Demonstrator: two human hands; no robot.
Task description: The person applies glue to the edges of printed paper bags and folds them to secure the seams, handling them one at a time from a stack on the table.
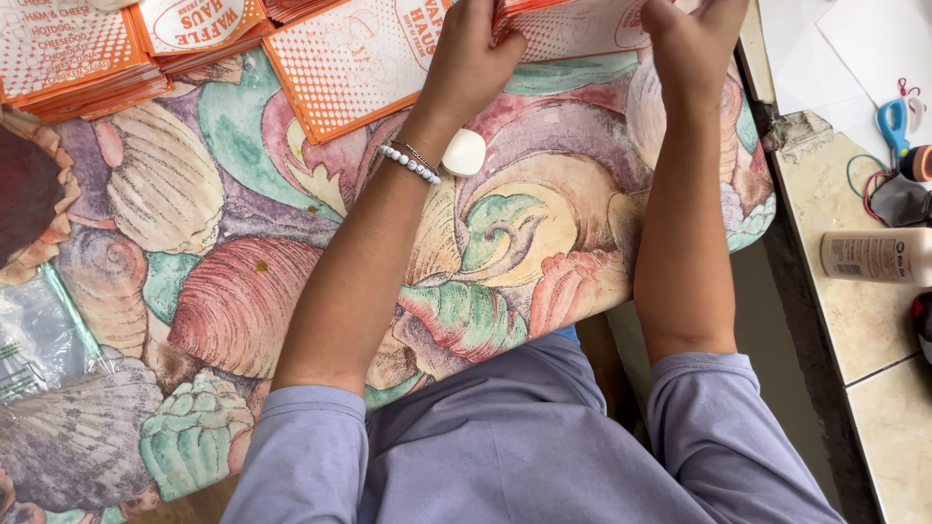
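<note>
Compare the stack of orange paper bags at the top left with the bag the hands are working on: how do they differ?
The stack of bags lies untouched in a thick pile, clear of both hands; the single bag lies alone and flat, its corner jutting toward the person. The left hand presses on the single bag's right edge, while the right hand rests on further sheets beside it. Both are orange-and-white checked paper on the shell-patterned tablecloth.

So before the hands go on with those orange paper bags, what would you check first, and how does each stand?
1. Left hand on the orange checked bags: ok.
2. Right hand on the same bags: ok, fingertips cut off by the frame.
3. Grip firm on one bag only: cannot tell.
4. Small white block clear of the bags, by the left wrist: ok.
5. Finished stacks apart from the hands: ok.
6. Scissors off the shell-print cloth, on the side counter: ok.
</note>
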